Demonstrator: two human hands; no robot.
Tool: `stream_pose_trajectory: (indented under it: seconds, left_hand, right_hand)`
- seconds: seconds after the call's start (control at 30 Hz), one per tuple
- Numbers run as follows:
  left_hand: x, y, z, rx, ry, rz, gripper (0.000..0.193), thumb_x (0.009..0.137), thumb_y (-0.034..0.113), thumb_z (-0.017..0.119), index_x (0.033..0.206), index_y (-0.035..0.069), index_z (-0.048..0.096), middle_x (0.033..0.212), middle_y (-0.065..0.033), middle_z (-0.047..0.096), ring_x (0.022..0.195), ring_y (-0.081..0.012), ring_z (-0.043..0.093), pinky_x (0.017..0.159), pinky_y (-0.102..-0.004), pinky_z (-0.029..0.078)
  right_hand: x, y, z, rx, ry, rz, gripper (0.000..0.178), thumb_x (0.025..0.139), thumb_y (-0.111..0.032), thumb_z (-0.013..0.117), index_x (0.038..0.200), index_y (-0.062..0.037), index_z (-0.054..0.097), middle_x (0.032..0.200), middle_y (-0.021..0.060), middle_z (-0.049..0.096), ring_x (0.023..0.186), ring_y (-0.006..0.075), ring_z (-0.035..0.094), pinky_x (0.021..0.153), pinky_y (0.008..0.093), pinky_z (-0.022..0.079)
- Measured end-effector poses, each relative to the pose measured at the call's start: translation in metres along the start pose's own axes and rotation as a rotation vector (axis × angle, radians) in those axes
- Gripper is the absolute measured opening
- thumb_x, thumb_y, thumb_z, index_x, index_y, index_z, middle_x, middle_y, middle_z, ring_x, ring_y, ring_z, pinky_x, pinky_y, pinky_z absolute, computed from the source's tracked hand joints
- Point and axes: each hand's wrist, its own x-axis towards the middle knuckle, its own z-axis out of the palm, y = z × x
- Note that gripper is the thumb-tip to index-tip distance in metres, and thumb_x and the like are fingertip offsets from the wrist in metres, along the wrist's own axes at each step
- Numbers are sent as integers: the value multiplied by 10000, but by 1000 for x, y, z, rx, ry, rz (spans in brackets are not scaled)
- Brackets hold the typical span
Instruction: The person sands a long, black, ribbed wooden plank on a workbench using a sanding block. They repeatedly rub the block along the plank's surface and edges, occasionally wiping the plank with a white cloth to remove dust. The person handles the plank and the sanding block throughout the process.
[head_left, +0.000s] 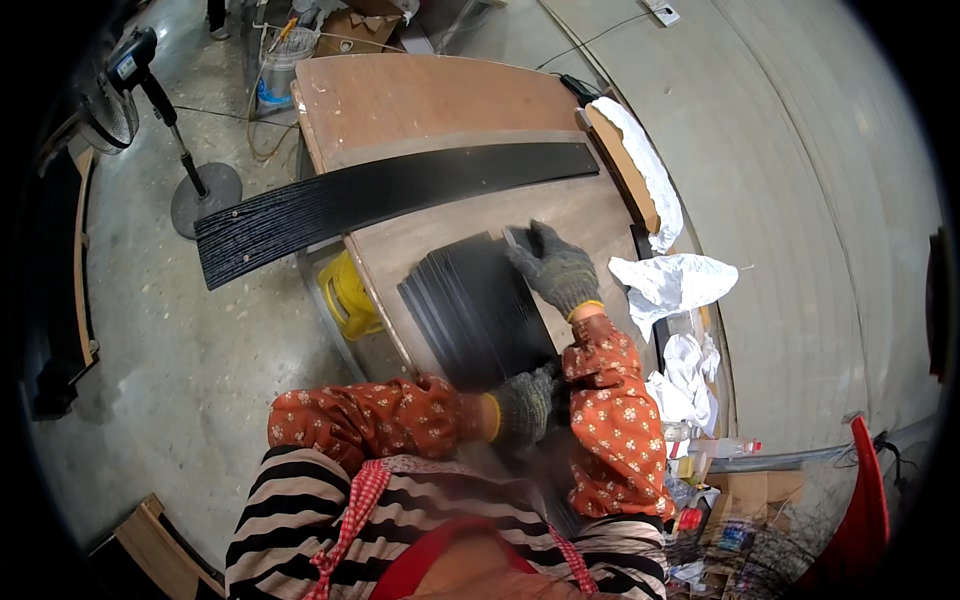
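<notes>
Head view: black stack point(475, 312) lies between left hand point(525, 407) and right hand point(555, 270), whose grips I cannot tell.

– Colour on the gloves point(560, 275)?
– Grey, with yellow cuffs point(586, 310).
– On the sleeves point(622, 430)?
– Rust-red, sprinkled with pale flowers.
– On the near clothing point(290, 505)?
– Striped, black and beige.
– On the stack point(475, 310)?
– Black, as on the far board point(400, 195).
– On the right, for the sheet point(675, 282)?
– White.

Even, fairly bright indoor light, pale sheen on the grey floor point(230, 340), soft gloss on the black strips point(485, 300), white paper point(675, 285) brightest, bench point(420, 100) edges bowed by fisheye distortion, corners black, slight blur at bottom centre
</notes>
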Motion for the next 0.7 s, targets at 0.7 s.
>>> stream_pose_trajectory:
  seconds: [0.7]
  left_hand:
    - [0,17,-152,208,-612,311,723,750,232,703,1441,148,504,1349,-357,524,1197,-524,559,1034,-582,440]
  right_hand:
    - [-326,42,-73,336,545,595,747,847,-497,708,1423,-70,500,1277,237,618,1155,396,612,991,452,479]
